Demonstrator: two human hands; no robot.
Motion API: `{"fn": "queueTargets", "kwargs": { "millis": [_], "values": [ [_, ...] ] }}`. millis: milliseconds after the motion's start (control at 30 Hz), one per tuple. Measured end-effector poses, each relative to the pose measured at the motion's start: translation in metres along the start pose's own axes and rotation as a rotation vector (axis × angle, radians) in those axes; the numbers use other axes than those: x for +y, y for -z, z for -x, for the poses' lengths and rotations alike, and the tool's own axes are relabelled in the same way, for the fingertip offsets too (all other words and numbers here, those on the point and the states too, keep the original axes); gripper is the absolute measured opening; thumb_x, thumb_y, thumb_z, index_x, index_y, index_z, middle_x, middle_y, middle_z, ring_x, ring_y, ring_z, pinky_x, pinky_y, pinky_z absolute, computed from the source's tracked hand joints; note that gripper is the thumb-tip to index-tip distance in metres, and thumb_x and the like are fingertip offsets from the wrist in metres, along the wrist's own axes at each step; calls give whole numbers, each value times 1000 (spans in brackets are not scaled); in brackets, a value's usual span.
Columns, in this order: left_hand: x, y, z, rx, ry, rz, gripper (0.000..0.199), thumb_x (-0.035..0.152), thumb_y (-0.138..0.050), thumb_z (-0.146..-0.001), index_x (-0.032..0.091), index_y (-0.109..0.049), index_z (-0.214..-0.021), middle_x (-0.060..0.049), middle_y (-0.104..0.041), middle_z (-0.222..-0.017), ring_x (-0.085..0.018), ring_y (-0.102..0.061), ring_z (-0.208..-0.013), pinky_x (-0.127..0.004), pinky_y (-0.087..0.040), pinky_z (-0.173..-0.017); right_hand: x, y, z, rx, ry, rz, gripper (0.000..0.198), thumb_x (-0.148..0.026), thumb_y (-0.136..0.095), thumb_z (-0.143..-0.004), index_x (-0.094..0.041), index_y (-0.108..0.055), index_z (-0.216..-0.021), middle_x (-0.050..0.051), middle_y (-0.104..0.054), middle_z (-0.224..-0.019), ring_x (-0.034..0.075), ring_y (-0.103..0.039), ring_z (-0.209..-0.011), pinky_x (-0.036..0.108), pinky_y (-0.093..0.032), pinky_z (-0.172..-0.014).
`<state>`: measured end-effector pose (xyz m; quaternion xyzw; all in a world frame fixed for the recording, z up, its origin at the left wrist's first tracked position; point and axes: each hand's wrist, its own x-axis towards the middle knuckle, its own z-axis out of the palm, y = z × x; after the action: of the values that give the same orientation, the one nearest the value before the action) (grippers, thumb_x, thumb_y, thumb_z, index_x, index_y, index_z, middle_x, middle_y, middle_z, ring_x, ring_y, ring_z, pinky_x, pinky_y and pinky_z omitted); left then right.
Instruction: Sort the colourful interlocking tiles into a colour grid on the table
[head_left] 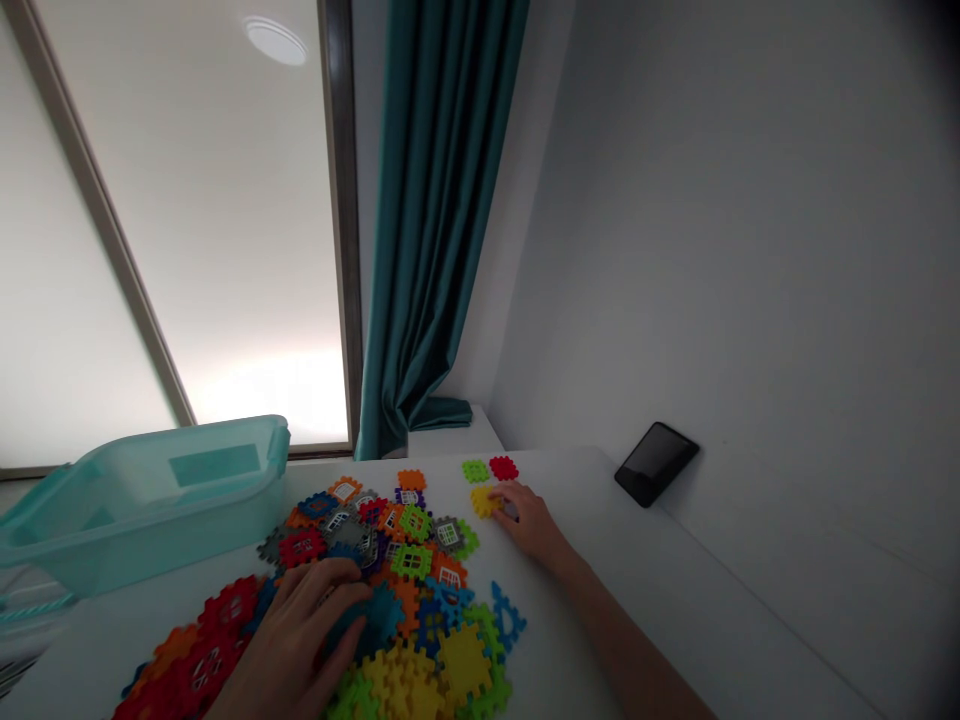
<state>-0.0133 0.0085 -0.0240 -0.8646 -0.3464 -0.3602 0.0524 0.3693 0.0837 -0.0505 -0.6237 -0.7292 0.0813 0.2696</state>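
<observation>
My right hand (531, 522) pinches the edge of a small yellow interlocking plastic tile (482, 502) on the white table. Just behind it lie a lime-green tile (475, 470) and a red tile (503, 467), side by side. My left hand (304, 635) hovers over or rests on a heap of notched building tiles, fingers curved and apart. A blue tile (384, 612) is right by its fingertips. Yellow tiles (463, 662) lie to the right of that hand and red tiles (231, 604) to its left. The palm hides part of the heap.
A translucent teal plastic bin (165, 560) stands at the left of the white table (570, 640). A black tablet-like object (657, 464) is at the right by the grey wall. A dark teal curtain (442, 200) hangs behind, next to a frosted window (225, 250).
</observation>
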Motion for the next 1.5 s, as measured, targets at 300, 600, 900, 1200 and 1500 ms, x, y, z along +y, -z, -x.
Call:
{"fn": "queueTargets", "kwargs": {
  "millis": [300, 600, 900, 1200, 1500],
  "values": [
    [8, 6, -8, -74, 4, 38, 18, 24, -58, -96, 28, -66, -111, -4, -70, -108, -23, -67, -97, -33, -52, -87, -18, 10, 5, 38, 91, 16, 30, -23, -54, -92, -22, -69, -119, 12, -66, -135, 31, -57, -130, 52, -41, -109],
    [12, 4, -14, -152, 45, 94, 15, 22, -57, -96, 28, -65, -107, -2, -71, -101, -23, -67, -92, -34, -49, -84, -53, 14, 33, -11, 287, 3, 25, -20, -55, -95, -28, -69, -115, 5, -74, -121, 25, -63, -120, 46, -43, -109],
    [22, -2, -43, -277, 54, 12, 21, 17, -51, -94, 26, -67, -105, -3, -70, -98, -26, -63, -94, -40, -45, -84, -57, 8, 37, -41, 352, 10, 26, -13, -56, -92, -27, -70, -108, 4, -74, -119, 25, -63, -117, 46, -43, -106],
    [43, -33, -117, -490, 169, -151, 20, 32, -61, -94, 21, -72, -106, -11, -69, -113, -33, -59, -113, -50, -43, -99, -49, 14, 36, 22, 316, 34, 24, -15, -53, -95, -25, -70, -108, 6, -75, -115, 26, -65, -113, 46, -44, -103],
    [45, -75, -141, -579, 206, -173, 42, 48, -66, -85, 15, -72, -110, -18, -67, -118, -39, -55, -122, -53, -39, -103, -41, 23, 35, 79, 293, 35, 25, -17, -47, -98, -23, -70, -107, 8, -76, -113, 26, -65, -112, 48, -41, -104]
  ]
}}
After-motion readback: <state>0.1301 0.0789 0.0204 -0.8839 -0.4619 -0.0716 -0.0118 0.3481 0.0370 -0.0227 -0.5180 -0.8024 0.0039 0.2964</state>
